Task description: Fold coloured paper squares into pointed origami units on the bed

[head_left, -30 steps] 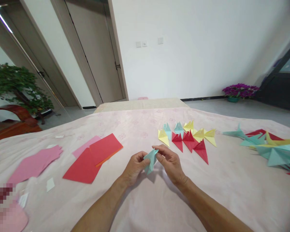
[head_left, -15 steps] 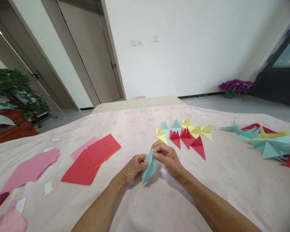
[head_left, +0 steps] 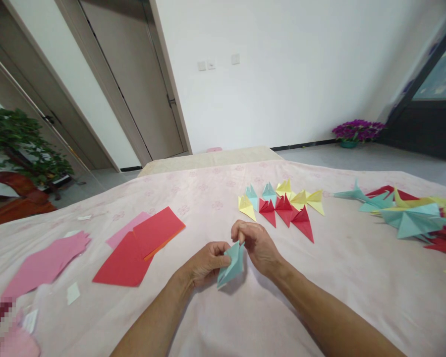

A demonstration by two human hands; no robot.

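A light blue piece of folded origami paper is held just above the cloth, its broad lower part angled toward me. My left hand is closed on its left side, thumb lying across the front. At the paper's upper right tip, the thumb and fingers of my right hand pinch the end. Just beyond my hands stand several small folded paper cranes: red ones, yellow ones and light blue ones.
Red paper sheets overlap at left, beside pink sheets and a white scrap. A pile of larger folded paper birds lies at right. A pale flowered cloth covers the table.
The light blue paper has turned in my fingers, showing more of its broad face. My right hand has moved slightly at the tip. The whole view has shifted a little.
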